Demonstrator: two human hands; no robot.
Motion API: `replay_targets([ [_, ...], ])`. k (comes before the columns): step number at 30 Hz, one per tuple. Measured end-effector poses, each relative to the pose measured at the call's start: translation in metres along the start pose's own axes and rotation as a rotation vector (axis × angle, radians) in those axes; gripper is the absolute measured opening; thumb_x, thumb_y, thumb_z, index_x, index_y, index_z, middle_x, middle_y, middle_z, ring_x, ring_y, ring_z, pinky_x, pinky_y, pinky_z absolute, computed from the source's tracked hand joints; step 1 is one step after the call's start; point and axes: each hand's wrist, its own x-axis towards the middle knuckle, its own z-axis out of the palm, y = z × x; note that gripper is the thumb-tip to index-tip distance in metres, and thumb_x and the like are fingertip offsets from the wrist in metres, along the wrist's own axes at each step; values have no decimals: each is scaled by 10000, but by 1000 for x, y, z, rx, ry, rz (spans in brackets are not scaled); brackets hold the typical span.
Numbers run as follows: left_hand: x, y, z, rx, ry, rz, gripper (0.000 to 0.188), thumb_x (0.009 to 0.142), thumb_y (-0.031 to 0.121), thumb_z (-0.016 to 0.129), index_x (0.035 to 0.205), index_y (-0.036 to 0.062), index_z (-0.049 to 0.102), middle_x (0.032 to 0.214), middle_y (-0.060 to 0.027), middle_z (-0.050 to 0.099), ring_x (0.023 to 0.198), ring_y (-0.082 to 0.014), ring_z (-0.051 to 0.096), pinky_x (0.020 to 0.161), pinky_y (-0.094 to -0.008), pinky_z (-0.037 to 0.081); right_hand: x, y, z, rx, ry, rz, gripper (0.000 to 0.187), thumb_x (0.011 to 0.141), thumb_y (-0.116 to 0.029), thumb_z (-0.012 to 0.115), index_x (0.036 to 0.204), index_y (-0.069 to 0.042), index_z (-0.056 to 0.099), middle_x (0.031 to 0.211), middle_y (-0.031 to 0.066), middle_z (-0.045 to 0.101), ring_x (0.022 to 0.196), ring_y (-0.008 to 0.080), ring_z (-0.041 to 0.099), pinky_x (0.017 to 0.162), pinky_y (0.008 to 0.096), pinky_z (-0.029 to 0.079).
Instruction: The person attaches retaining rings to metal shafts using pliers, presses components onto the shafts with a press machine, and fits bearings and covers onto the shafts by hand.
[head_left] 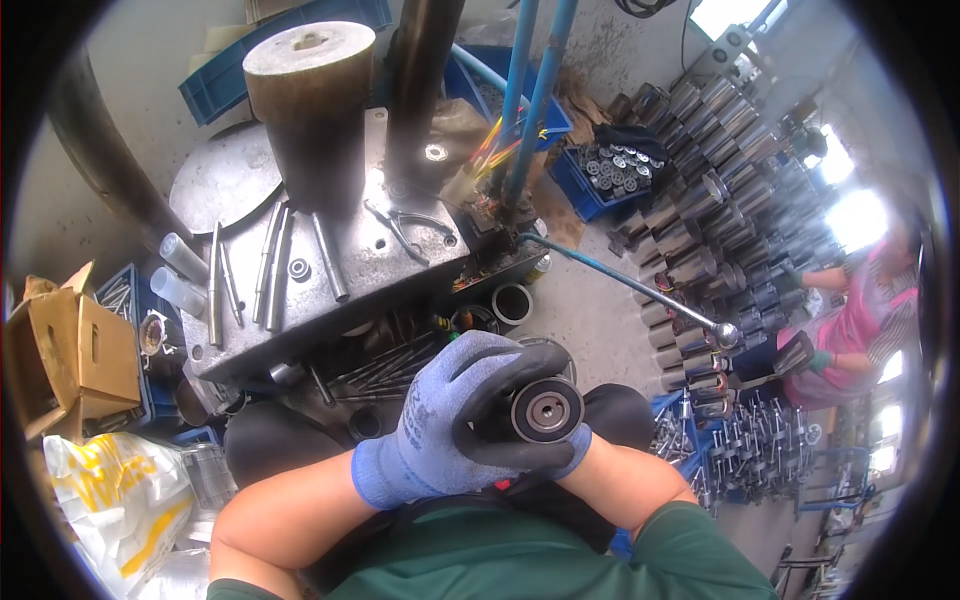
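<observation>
Fingers (530, 366) of left hand (435, 415) are wrapping a black-rimmed round part (547, 411); right hand (577, 450) is sitting mostly hidden, can't tell grip. Keeping part's front unobstructed is sensible.

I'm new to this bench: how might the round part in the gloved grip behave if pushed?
The round part would likely roll on its edge, given its circular rim. Its metallic-looking face suggests it may be stiff and rather heavy for its size.
</observation>
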Motion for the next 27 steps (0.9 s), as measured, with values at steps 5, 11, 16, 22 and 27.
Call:
replay_targets([
  [5,0,1,-6,47,-8,-113,701,712,234,959,1318,14,684,1174,-165,702,1032,-336,694,908,-418,577,0,-39,12,-125,108,-128,512,919,-401,758,1344,-155,615,1299,27,696,1236,164,650,1089,363,520],
  [11,-4,11,-11,-483,-62,-491,490,941,132,704,1395,-37,630,1287,-159,641,1215,-232,635,1070,-359,482,5,-31,3,-381,258,-268,563,761,-157,922,1249,-55,662,1159,101,739,1039,205,733,952,351,602],
  [16,-14,17,-9,-474,-121,-378,629,865,101,722,1457,-47,570,1352,-181,600,1276,-288,599,1130,-387,439,0,-29,9,-269,268,-322,639,718,-146,946,1274,-48,646,1189,102,729,1072,205,723,990,363,596],
  [22,-16,19,-4,-188,-195,-129,706,776,41,757,1455,-40,582,1346,-219,603,1217,-386,609,1066,-434,486,-7,-16,4,654,83,-229,448,973,-110,701,1384,-13,552,1287,156,673,1185,253,682,1042,430,593],
  [27,-12,25,-5,-167,-199,-89,706,774,34,756,1453,-46,581,1334,-224,602,1210,-384,617,1051,-439,500,-4,-22,4,738,67,-187,466,956,-86,722,1385,-13,556,1291,148,676,1157,245,692,1032,416,599],
])
